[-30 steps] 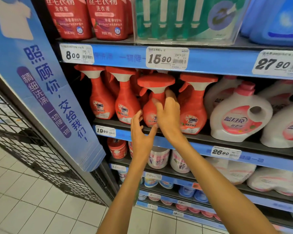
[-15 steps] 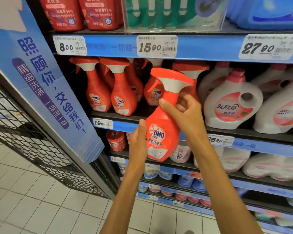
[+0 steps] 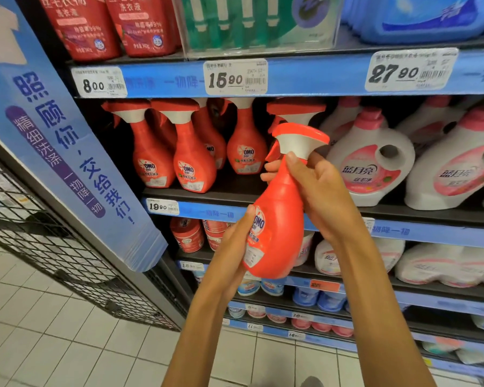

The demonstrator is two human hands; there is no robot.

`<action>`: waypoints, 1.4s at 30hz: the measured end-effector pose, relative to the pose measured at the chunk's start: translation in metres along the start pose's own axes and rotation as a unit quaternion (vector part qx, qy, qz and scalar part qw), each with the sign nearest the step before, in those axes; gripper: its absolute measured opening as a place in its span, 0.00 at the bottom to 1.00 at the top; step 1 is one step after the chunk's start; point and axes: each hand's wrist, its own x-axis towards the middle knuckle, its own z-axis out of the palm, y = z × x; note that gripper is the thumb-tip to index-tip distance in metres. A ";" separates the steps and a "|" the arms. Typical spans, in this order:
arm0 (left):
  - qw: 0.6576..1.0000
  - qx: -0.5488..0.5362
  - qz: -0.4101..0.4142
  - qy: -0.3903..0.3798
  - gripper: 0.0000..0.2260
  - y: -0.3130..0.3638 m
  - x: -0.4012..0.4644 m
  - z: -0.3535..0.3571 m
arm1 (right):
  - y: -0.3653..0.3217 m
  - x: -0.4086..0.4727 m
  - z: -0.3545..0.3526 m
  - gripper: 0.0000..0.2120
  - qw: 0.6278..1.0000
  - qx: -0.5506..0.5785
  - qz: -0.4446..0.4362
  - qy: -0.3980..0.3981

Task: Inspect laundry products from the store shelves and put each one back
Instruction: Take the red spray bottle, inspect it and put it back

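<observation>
Inspecting the orange plastic trigger-spray bottle (image 3: pixel 277 219), we are gripping its neck with our right hand (image 3: pixel 319 191) while our left hand (image 3: pixel 235 241) is cupping its base at seven o'clock, seemingly turning the label; next we are returning it to the dark shelf (image 3: pixel 235 191) gap at eleven o'clock.

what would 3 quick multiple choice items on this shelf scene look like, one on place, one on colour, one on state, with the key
1. Where is the held spray bottle?
A. standing on the shelf
B. in front of the shelves, in both hands
C. on the floor

2. What colour is its body?
A. red-orange
B. blue
C. green

3. How does the right hand hold it?
A. flat under the base
B. not touching it
C. fingers curled round the neck

Key: B, it is off the shelf and tilted, with the left hand at its lower body; A, red-orange body with a white collar under the trigger; C, the fingers wrap the neck just below the trigger head.
</observation>
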 end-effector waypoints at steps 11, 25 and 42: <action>0.998 0.015 -0.036 -0.039 0.23 0.001 -0.010 0.005 | -0.003 -0.003 -0.001 0.23 0.995 0.072 0.063 -0.013; 0.993 0.100 0.043 -0.051 0.32 0.014 -0.032 0.000 | -0.017 0.005 -0.006 0.29 0.997 -0.072 0.027 -0.013; 0.999 -0.022 0.041 -0.013 0.29 0.010 -0.020 -0.005 | -0.015 0.000 0.018 0.14 0.985 0.167 -0.030 -0.018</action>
